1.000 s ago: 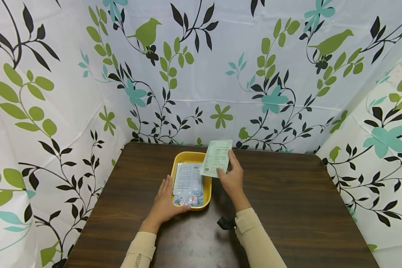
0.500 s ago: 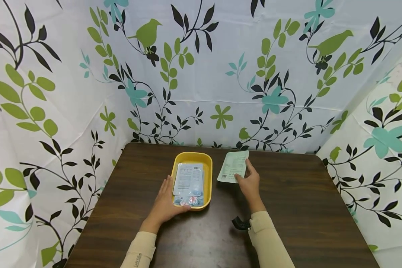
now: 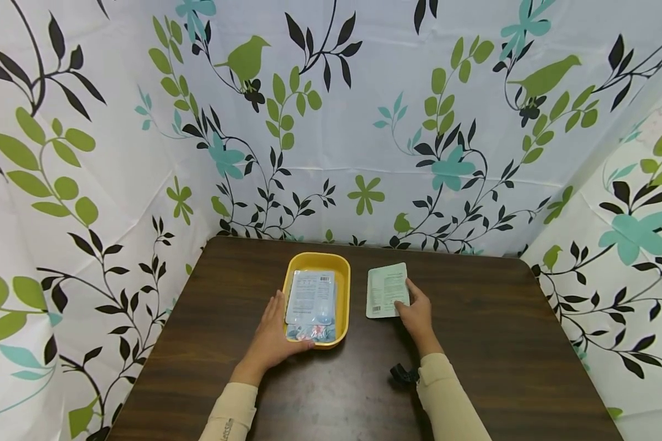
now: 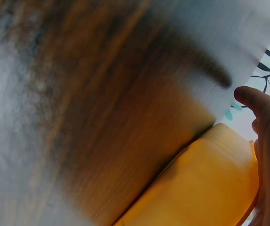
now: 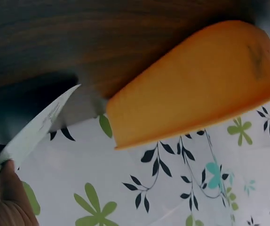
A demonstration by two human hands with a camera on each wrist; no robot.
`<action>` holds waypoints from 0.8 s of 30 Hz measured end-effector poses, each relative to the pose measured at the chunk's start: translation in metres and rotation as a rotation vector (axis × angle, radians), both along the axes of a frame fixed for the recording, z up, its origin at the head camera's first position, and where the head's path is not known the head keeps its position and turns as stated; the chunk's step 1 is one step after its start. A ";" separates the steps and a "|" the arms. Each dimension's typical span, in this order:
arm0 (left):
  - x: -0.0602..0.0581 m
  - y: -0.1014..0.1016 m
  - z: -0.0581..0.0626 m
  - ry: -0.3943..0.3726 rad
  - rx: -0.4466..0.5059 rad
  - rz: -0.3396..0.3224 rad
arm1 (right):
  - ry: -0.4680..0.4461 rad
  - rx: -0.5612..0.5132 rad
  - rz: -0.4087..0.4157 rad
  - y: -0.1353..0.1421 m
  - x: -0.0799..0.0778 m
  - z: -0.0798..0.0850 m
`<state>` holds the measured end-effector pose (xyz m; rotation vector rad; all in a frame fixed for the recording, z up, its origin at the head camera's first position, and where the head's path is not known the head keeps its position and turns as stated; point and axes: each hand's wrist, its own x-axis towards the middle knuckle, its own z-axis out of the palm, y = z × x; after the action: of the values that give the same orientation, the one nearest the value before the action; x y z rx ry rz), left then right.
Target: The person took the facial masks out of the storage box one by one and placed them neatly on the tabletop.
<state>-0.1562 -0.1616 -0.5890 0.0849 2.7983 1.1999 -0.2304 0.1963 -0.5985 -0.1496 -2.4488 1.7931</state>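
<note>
My right hand (image 3: 417,315) pinches a flat, pale green printed packet (image 3: 387,285) by its right edge, thumb on top. In the right wrist view the packet (image 5: 34,132) stands tilted, its far edge raised off the table. To its left is a yellow tray (image 3: 342,300) holding a whitish-blue printed packet (image 3: 309,298) over a blue flowered packet (image 3: 322,332). My left hand (image 3: 270,343) rests against the tray's near left corner, fingers along the left side and thumb along the front rim. The tray wall (image 4: 205,179) fills the lower right of the left wrist view.
Both stand on a dark brown wooden table (image 3: 485,343), with its back edge behind the tray. White curtains (image 3: 331,122) printed with leaves and birds surround it. A black strap piece (image 3: 404,374) sits at the right wrist.
My right hand has carried the pale green packet from over the tray to the right, then lowered it toward the table. The left hand and tray have stayed in place.
</note>
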 end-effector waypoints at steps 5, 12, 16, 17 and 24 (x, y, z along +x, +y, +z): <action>0.001 0.001 0.000 0.005 0.000 0.007 | -0.019 0.226 -0.041 0.004 -0.002 -0.010; 0.002 0.002 0.000 0.005 -0.004 0.018 | 0.053 0.404 -0.102 -0.003 0.001 -0.027; 0.001 0.001 -0.002 0.006 -0.003 0.014 | 0.122 0.445 -0.127 -0.010 0.002 -0.031; 0.001 0.001 -0.001 0.005 0.001 0.012 | 0.133 0.451 -0.133 -0.011 0.003 -0.032; 0.002 0.000 -0.001 0.004 0.003 0.011 | 0.139 0.460 -0.154 -0.016 0.007 -0.034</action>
<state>-0.1539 -0.1615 -0.5897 0.0720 2.8039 1.2078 -0.2236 0.1804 -0.6329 -0.1609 -2.5874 1.1042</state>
